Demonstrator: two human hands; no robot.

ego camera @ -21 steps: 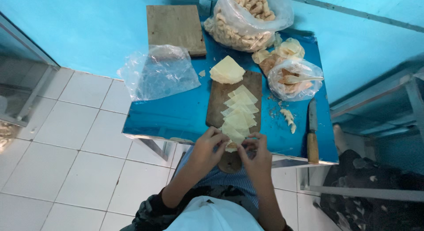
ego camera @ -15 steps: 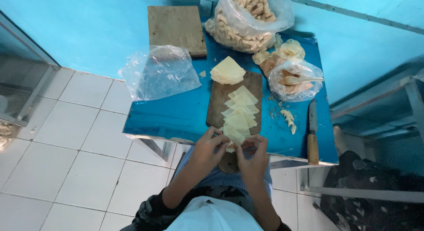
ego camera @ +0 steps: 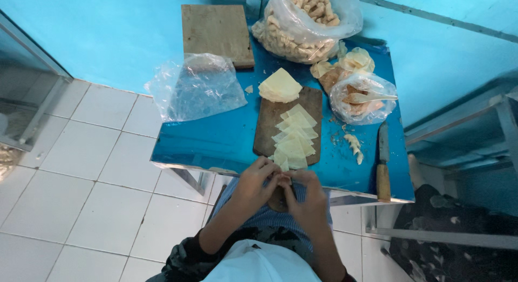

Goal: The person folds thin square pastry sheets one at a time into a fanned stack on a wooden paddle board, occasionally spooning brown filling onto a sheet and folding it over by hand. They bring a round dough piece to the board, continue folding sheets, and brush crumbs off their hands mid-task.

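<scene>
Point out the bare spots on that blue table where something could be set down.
Widest bare patch: the blue table between the crumpled clear bag and the cutting board. A narrower strip lies between board and knife, with scraps. The far right corner is crowded with bags.

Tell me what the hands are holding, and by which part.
Both hands, left hand and right hand, pinch something small between their fingertips at the table edge; what it is cannot be told.
</scene>
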